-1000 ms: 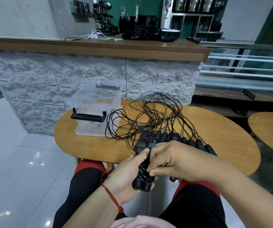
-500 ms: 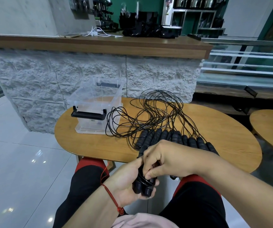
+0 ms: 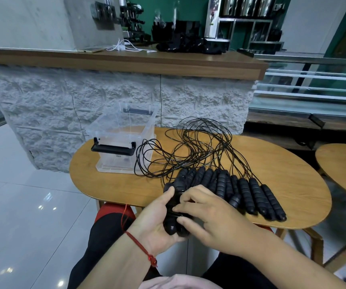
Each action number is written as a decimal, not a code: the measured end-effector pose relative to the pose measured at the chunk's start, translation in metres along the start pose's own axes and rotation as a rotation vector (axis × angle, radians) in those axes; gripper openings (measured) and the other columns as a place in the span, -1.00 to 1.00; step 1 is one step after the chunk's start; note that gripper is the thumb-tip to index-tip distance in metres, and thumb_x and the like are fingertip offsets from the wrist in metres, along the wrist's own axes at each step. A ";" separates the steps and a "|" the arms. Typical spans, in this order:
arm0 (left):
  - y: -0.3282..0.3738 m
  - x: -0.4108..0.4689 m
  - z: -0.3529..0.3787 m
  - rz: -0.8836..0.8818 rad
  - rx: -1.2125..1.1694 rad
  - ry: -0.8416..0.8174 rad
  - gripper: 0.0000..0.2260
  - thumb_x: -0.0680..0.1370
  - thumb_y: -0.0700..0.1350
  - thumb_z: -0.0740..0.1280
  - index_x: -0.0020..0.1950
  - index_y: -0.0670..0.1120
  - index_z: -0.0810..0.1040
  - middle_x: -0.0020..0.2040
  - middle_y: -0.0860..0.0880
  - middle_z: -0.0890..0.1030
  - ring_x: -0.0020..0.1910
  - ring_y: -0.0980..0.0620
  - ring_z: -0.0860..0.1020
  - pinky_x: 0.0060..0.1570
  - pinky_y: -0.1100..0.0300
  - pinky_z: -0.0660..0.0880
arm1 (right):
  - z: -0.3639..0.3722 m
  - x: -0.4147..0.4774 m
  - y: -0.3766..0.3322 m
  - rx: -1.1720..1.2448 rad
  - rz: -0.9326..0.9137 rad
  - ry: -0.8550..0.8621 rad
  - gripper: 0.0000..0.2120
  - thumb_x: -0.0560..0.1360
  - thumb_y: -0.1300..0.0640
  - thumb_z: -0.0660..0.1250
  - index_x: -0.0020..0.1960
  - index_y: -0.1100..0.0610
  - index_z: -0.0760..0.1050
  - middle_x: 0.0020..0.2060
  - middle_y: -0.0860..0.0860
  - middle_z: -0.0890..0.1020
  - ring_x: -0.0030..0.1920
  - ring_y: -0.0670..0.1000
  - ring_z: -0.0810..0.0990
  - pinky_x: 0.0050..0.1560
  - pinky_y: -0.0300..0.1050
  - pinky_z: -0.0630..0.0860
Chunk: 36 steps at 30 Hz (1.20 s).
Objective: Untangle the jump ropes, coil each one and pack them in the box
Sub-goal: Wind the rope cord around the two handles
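Observation:
Several black jump-rope handles [image 3: 251,195] lie side by side on the round wooden table [image 3: 105,174], and their thin black cords [image 3: 195,147] form a tangled heap behind them. My left hand [image 3: 157,217] grips a pair of black handles [image 3: 173,225] at the table's near edge. My right hand [image 3: 207,215] lies over the same pair with its fingertips on them; what it pinches is hidden. A clear plastic box [image 3: 122,142] with a black handle stands open at the table's left.
A stone-faced counter [image 3: 105,97] with a wooden top rises behind the table. A second wooden table [image 3: 343,167] sits at the right. My knees in black and red are under the near edge. Glossy tile floor lies at the left.
Both hands with the held handle pair shifted slightly away from me toward the table. My right hand's fingers spread and moved along the handles.

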<state>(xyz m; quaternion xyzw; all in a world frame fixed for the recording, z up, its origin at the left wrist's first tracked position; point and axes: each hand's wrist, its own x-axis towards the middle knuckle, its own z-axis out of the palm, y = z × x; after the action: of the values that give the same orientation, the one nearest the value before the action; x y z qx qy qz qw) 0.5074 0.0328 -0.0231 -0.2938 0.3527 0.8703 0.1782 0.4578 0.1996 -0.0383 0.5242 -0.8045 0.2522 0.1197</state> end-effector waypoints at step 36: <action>-0.007 0.010 0.003 0.313 -0.054 -0.018 -0.48 0.68 0.21 0.26 0.38 -0.19 0.59 0.22 -0.23 0.71 0.21 -0.18 0.70 0.31 -0.15 0.56 | 0.012 0.000 -0.012 0.102 0.101 0.404 -0.70 0.69 0.02 0.38 0.41 -0.03 0.53 0.05 -0.17 0.70 0.11 -0.13 0.65 0.08 -0.08 0.61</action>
<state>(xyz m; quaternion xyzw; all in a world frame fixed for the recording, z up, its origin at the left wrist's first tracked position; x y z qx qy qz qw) 0.5022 0.0408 -0.0307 -0.2319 0.3690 0.8993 0.0356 0.4699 0.1893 -0.0448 0.4274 -0.7757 0.3982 0.2390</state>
